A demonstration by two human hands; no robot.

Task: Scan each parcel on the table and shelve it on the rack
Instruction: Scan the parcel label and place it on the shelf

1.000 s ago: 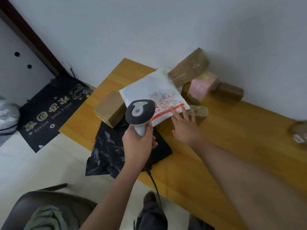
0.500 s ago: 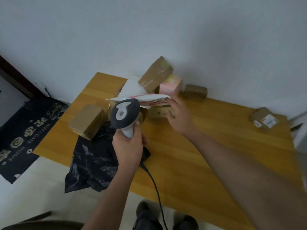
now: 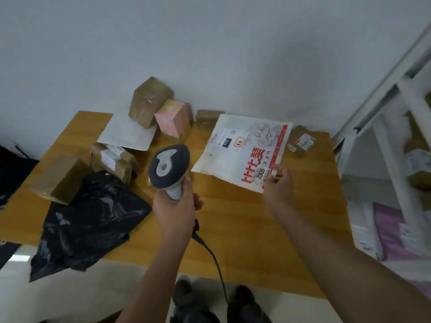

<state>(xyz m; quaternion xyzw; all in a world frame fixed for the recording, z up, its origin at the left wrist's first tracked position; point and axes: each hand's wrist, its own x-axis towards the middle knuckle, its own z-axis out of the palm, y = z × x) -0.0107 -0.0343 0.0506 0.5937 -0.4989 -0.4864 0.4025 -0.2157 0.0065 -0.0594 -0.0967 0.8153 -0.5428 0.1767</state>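
Left hand [image 3: 173, 212] grips the scanner [image 3: 169, 167] at frame centre, fingers wrapped round its handle. Right hand [image 3: 277, 183] pinches the mailer [image 3: 242, 150] by its lower corner, apparently clear of the worktop [image 3: 245, 224].

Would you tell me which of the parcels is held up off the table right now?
The white mailer with red print, pinched at its near corner by the right hand; every other parcel rests on the table.

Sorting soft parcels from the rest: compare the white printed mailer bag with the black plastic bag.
The white printed mailer bag is flat, held up by the right hand; the black plastic bag is crumpled, draped over the wooden table edge. White shows labels; black shows none. Both are soft.
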